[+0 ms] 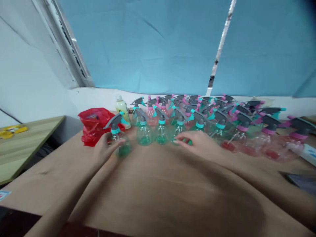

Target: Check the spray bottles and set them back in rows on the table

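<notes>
A: Left hand (105, 149) wrapped round clear green plastic spray bottle with grey trigger (120, 144), upright at front-left of brown table (158, 191). Right hand (199, 144) lies flat against packed rows of green and pink spray bottles (197, 121).

B: Risk: a nudge could domino those rows. Frame is blurred, so I can't tell the right hand's grip.

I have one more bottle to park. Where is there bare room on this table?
The widest bare patch is the brown table between the left hand and the right hand, in front of the spray bottles. Another lies left of the left forearm, in front of the red bag. The back strip is packed with bottles; a dark flat thing takes the right edge.
</notes>
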Tool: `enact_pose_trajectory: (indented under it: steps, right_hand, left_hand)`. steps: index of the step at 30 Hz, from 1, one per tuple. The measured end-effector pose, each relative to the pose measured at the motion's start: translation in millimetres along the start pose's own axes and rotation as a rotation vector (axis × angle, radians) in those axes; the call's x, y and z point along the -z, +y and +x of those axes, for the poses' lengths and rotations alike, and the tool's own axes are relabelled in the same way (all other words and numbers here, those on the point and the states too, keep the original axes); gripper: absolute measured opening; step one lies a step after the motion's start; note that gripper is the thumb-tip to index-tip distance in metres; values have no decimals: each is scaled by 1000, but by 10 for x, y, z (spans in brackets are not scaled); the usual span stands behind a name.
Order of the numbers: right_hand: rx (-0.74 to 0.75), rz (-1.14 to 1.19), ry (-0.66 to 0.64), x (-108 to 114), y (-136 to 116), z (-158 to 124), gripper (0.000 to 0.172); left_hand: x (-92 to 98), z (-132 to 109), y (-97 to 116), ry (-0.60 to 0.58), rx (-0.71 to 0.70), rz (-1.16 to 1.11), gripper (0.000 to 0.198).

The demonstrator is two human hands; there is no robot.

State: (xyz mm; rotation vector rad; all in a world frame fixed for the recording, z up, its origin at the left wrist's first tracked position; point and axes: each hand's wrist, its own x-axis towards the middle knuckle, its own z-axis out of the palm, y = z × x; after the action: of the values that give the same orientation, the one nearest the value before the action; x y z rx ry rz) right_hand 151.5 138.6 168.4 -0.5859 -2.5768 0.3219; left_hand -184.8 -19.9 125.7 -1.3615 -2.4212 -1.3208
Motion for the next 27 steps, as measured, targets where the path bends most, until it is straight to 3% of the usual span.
enact_pose_trajectory:
  steps: [4,8,14,16,19,27]
  right_hand:
    - [63,-11,120,71,-384,551,26]
    - [58,-149,258,-45,-626,976,27]
    - [-156,-314,171,-304,-720,1444,53]
    - [-196,-307,102,-389,-729,1558,55]
    - [-193,-293,26,-498,-756,1674,44]
    - [-188,-260,14,-529,-906,1655,31]
  left_hand:
    - [-129,105,76,5,-56,-38,56]
    - [-293,200,28,37,-90,-53,62]
    - [-383,296,-32,51,-128,-62,63]
    - [-375,289,-22,49,-141,-58,61]
    - [-363,271,-13,56,-158,-47,59]
    - [-388,336,-39,90,-190,-3,63]
